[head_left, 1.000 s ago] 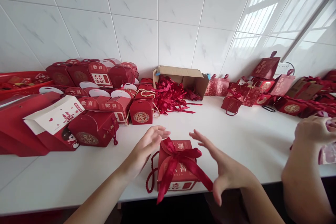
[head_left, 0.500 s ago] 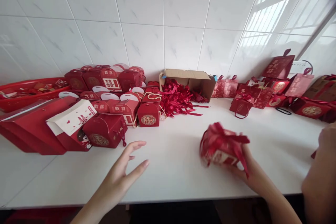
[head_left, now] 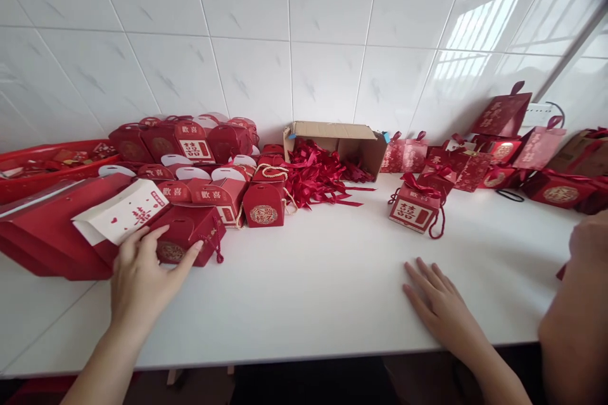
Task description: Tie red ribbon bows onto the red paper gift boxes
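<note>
My left hand (head_left: 145, 275) reaches round the near side of a dark red box (head_left: 192, 237) with a round gold emblem and a cord tassel, thumb and fingers spread against it. My right hand (head_left: 437, 297) lies flat on the white table (head_left: 304, 304), fingers apart, holding nothing. Just beyond it stands a small red box (head_left: 413, 209) with a cream label, a ribbon bow on top and a cord at its side. A white and red card bag (head_left: 123, 212) sits left of the dark red box.
Rows of red boxes (head_left: 185, 139) stand at the back left by a red basin (head_left: 57, 164). A cardboard box (head_left: 332, 131) spills red ribbons (head_left: 313, 177). Gift boxes (head_left: 503, 114) are piled right, near another person's arm (head_left: 577, 304).
The ribboned box has left my right hand and now stands farther back on the table. My left hand has moved left onto the dark red box. My right hand has opened and lowered.
</note>
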{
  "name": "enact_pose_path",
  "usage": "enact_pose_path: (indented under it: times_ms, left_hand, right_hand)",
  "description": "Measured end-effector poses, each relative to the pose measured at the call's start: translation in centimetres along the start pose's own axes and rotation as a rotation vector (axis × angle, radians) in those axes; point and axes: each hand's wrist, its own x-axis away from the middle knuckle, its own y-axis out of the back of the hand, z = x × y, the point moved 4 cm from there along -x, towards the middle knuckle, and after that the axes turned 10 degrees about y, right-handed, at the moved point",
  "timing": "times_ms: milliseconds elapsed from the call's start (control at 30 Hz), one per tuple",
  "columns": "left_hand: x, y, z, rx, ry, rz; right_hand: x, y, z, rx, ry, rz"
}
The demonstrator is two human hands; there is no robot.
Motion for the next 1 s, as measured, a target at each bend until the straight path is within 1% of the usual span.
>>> enact_pose_path:
  times_ms: [33,100,167,200,267,333,433,500,533,600,700,767,833,933,1000]
  left_hand:
    - [0.0,0.0,0.4,-0.05,0.005,-0.058]
    - [0.4,0.4,0.5,-0.193,0.028,-0.242]
    - [0.8,0.1,-0.2,-0.244,0.037,-0.234]
    - [1.1,-0.1,-0.8,-0.267,0.038,-0.214]
    - [1.8,-0.7,-2.3,-0.305,0.006,-0.146]
    - [2.9,-1.9,-4.1,-0.305,-0.082,-0.025]
    - [5.0,-4.3,-6.5,-0.234,-0.214,0.254]
    - [6.6,-5.9,-7.8,-0.152,-0.276,0.397]
    - [7.3,-6.6,-8.2,-0.113,-0.292,0.43]
    - [8.6,-7.7,-8.7,-0.047,-0.291,0.432]
    - [10.0,-8.9,-8.6,0.027,-0.261,0.368]
    - [10.7,-9.4,-8.5,0.054,-0.272,0.342]
    - [11.2,-9.6,-8.3,0.045,-0.282,0.342]
    - [11.2,-9.8,-8.3,0.012,-0.257,0.361]
    - [11.1,-9.7,-8.3,0.001,-0.24,0.362]
  right_hand:
    - [-0.1,0.2,0.0,0.004,-0.003,0.019]
    - [-0.8,0.9,0.2,0.01,-0.018,0.082]
    - [-2.2,2.0,1.2,-0.004,0.003,0.144]
    - [-3.3,2.6,2.0,-0.023,0.039,0.167]
    - [-6.2,3.6,4.1,-0.084,0.157,0.188]
    - [-9.7,3.9,5.9,-0.094,0.196,0.223]
    - [-15.1,3.1,7.2,-0.073,0.118,0.201]
    - [-18.1,2.2,7.4,-0.037,0.031,0.152]
    - [-19.2,1.8,7.4,-0.017,-0.007,0.133]
    - [-20.8,1.1,7.3,0.013,-0.064,0.118]
    - [-21.8,0.6,7.2,0.018,-0.117,0.118]
    - [-21.8,0.6,7.0,-0.009,-0.143,0.092]
    - [-21.3,0.7,7.0,-0.066,-0.165,0.042]
    - [-20.6,1.3,6.8,-0.225,-0.175,-0.052]
    - [-20.4,2.6,6.7,-0.384,-0.141,-0.139]
